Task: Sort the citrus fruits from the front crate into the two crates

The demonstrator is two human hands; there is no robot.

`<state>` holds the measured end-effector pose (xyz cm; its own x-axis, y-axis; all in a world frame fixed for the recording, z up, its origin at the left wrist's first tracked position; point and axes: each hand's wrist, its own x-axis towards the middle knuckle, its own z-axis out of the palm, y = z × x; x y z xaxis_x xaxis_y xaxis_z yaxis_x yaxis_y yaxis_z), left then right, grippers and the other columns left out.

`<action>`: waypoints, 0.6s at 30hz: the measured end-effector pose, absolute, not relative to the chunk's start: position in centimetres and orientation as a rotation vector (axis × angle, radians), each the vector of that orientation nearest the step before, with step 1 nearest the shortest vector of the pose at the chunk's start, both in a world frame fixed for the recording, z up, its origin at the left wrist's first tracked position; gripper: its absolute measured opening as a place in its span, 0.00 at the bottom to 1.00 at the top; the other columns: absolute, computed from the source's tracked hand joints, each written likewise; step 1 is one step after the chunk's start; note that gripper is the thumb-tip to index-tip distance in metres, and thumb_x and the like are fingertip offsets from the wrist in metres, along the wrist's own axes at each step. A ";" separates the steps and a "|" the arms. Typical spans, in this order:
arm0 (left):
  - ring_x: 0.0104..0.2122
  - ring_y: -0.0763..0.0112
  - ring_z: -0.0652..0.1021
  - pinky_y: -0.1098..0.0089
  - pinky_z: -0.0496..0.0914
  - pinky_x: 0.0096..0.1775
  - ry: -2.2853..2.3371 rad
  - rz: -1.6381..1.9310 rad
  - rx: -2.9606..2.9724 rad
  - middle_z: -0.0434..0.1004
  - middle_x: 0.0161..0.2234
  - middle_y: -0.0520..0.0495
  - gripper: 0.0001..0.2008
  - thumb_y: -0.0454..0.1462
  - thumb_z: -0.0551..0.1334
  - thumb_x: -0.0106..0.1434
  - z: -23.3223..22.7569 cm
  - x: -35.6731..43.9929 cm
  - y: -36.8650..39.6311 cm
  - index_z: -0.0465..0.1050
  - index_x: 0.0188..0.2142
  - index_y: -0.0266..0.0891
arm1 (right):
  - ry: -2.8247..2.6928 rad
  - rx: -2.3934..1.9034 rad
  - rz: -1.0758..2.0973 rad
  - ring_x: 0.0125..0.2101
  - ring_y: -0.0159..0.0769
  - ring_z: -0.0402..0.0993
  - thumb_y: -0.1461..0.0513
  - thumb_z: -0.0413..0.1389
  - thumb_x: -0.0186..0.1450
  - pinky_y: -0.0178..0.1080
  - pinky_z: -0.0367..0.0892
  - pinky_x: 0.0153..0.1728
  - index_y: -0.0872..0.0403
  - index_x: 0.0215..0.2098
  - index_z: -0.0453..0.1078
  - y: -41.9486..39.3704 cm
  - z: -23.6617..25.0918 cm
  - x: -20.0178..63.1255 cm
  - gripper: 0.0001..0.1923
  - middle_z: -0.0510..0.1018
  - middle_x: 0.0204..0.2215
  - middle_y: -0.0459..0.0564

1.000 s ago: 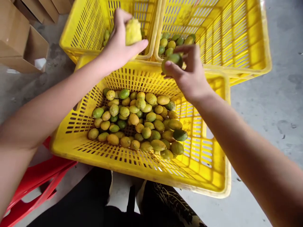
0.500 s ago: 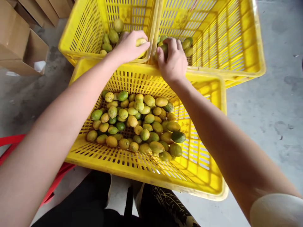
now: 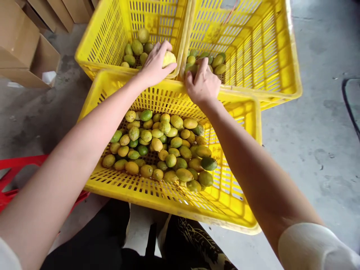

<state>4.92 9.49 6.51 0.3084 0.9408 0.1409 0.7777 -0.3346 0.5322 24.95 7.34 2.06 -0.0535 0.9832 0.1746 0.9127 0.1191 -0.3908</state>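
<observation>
My left hand [image 3: 156, 65] is closed around a yellow lemon [image 3: 169, 59], above the near right corner of the back left crate [image 3: 98, 41]. My right hand [image 3: 204, 84] reaches over the near rim of the back right crate [image 3: 261, 56]. Its thumb and index finger are apart; the other fingertips are partly hidden. Just beyond them, green and yellowish lemons [image 3: 218, 62] lie in that crate. More greenish lemons [image 3: 137, 47] rest in the back left crate. Closest to me, a yellow front crate [image 3: 174, 210] holds many yellow and green lemons [image 3: 171, 160] under my forearms.
Cardboard boxes [image 3: 19, 37] stand on the floor at the upper left. A red frame [image 3: 25, 163] is beside the front crate on the left. A dark cable [image 3: 348, 105] lies on the grey floor at the far right.
The dark green lemon that was in my right hand is let go into the back right crate, and its fingers have loosened. My left hand still holds the yellow lemon, now more exposed.
</observation>
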 end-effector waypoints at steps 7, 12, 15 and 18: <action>0.60 0.62 0.78 0.64 0.68 0.66 1.359 0.919 2.136 0.81 0.59 0.46 0.16 0.47 0.66 0.64 5.8 4.1 9.8 0.58 0.42 0.54 | -1.984 -1.974 0.324 0.56 0.68 0.77 0.54 0.44 0.80 0.62 0.68 0.54 0.47 0.64 0.63 6.3 3.6 24.1 0.18 0.80 0.60 0.68; 0.63 0.57 0.78 0.60 0.68 0.67 1.482 0.864 2.084 0.81 0.63 0.50 0.15 0.48 0.66 0.66 5.4 4.8 9.9 0.66 0.50 0.55 | -1.931 -1.892 0.448 0.57 0.67 0.76 0.48 0.43 0.80 0.60 0.69 0.51 0.43 0.64 0.62 6.0 3.7 24.3 0.19 0.83 0.55 0.63; 0.62 0.52 0.77 0.55 0.68 0.64 1.603 0.672 2.106 0.77 0.69 0.54 0.22 0.51 0.63 0.72 5.7 5.0 9.4 0.63 0.62 0.58 | -1.927 -1.854 0.444 0.57 0.67 0.76 0.45 0.41 0.80 0.62 0.69 0.51 0.44 0.68 0.58 6.4 2.9 24.6 0.24 0.84 0.57 0.64; 0.61 0.48 0.76 0.51 0.66 0.64 1.574 0.558 2.113 0.73 0.73 0.51 0.27 0.56 0.54 0.77 6.2 5.0 8.9 0.58 0.69 0.52 | -1.922 -1.788 0.312 0.54 0.64 0.78 0.42 0.41 0.79 0.63 0.70 0.52 0.40 0.69 0.56 6.9 1.8 24.9 0.25 0.86 0.57 0.59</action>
<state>4.96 8.87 6.16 0.2692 0.9615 0.0556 0.7821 -0.2519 0.5700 24.95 6.91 1.82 -0.0190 0.9802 0.1973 0.8674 0.1143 -0.4843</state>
